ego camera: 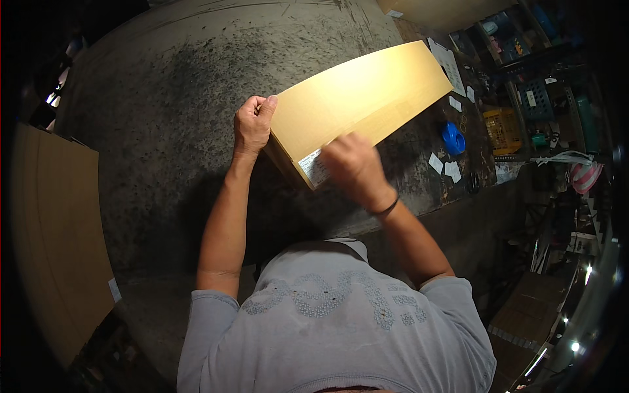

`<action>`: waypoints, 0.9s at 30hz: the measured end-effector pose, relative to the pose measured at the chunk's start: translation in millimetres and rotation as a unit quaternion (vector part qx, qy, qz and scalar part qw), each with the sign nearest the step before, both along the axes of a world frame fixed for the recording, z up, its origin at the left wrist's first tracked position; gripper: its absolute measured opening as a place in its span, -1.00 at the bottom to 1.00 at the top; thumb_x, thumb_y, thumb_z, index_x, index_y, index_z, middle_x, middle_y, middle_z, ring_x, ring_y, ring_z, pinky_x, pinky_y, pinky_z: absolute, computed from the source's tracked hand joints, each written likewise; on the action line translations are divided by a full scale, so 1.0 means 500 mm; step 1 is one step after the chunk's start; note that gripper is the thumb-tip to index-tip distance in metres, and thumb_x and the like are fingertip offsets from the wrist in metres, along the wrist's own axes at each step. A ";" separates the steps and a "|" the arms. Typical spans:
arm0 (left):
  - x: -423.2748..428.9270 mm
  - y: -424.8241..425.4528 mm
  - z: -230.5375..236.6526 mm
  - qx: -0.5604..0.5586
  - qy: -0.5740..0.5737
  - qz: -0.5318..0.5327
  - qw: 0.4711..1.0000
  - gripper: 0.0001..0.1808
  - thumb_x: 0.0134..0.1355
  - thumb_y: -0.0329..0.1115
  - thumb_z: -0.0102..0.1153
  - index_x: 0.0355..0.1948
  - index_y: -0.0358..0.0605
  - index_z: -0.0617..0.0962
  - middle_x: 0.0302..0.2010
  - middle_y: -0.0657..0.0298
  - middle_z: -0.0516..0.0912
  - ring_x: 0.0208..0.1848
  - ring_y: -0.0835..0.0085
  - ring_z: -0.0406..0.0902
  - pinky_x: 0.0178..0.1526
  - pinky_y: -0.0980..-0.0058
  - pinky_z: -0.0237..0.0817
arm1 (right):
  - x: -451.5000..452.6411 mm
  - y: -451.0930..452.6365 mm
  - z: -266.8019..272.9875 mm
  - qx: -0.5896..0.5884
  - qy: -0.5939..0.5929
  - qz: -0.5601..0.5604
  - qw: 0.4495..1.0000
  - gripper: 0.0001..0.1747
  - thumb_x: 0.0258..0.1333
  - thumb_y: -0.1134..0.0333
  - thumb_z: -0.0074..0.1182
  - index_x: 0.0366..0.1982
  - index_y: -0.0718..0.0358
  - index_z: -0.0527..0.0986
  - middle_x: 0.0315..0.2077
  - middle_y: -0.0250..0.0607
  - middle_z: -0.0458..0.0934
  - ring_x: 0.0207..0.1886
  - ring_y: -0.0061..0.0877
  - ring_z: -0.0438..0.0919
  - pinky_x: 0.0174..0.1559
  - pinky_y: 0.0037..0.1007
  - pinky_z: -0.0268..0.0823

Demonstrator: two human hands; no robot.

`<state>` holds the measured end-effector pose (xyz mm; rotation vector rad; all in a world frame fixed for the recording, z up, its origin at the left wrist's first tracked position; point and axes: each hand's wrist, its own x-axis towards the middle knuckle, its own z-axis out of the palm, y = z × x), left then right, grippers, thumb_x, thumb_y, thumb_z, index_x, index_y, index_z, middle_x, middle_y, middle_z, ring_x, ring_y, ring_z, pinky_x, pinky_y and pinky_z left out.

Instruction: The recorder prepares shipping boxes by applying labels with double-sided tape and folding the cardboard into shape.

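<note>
A long, flat piece of folded brown cardboard (361, 93), perhaps a flattened carton or a stack of them, lies tilted before me. My left hand (254, 125) grips its near left corner, thumb on top and fingers curled around the edge. At the lower left corner of the cardboard is a white printed label (314, 168) bearing writing. My right hand (355, 169), blurred by motion, is curled over the label's right part and hides some of it. Its fingertips are out of sight, so whether anything is between them is unclear. A dark band circles the right wrist.
The worn grey tabletop (147, 113) spreads under the cardboard. On the right lie a blue tape-like ring (453, 138), white paper slips (452, 171) and a clipboard (447, 64). A shelf with a yellow crate (501, 131) stands beyond. Large cardboard (59, 226) stands at the left.
</note>
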<state>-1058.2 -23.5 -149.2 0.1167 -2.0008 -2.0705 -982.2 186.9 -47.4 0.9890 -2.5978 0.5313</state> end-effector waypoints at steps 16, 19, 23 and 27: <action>-0.001 0.006 0.025 -0.021 -0.020 0.001 1.000 -0.65 0.26 -0.14 0.24 -0.45 -0.26 0.57 -0.61 0.43 0.51 -0.54 0.70 0.33 -0.47 0.60 0.22 | -0.072 0.181 0.016 -0.006 0.093 -0.196 0.976 -0.84 -0.11 0.47 0.12 -0.66 0.15 0.40 -0.58 -0.27 0.50 -0.49 -0.24 0.46 -0.39 -0.21 0.27; 0.000 -0.002 0.012 -0.026 -0.036 -0.005 0.999 -0.68 0.28 -0.13 0.23 -0.41 -0.21 0.58 -0.51 0.42 0.58 -0.47 0.71 0.40 -0.39 0.65 0.27 | -0.061 0.163 0.013 0.048 0.003 -0.158 0.986 -0.86 -0.07 0.46 0.10 -0.62 0.13 0.41 -0.57 -0.27 0.47 -0.43 -0.26 0.46 -0.35 -0.20 0.27; 0.001 -0.003 0.008 -0.013 -0.035 -0.016 0.999 -0.67 0.28 -0.12 0.23 -0.41 -0.21 0.57 -0.52 0.42 0.57 -0.47 0.71 0.40 -0.38 0.65 0.27 | 0.038 0.027 0.001 -0.002 0.050 -0.008 0.999 -0.90 -0.09 0.45 0.17 -0.50 0.10 0.48 -0.50 -0.27 0.48 -0.38 -0.31 0.48 -0.26 -0.24 0.27; 0.003 0.005 0.020 -0.007 -0.003 0.007 1.000 -0.64 0.24 -0.14 0.25 -0.45 -0.27 0.58 -0.59 0.40 0.55 -0.53 0.68 0.37 -0.45 0.58 0.25 | -0.068 0.183 -0.001 0.005 0.011 -0.141 0.990 -0.87 -0.05 0.44 0.12 -0.61 0.17 0.42 -0.59 -0.22 0.48 -0.46 -0.24 0.47 -0.31 -0.19 0.29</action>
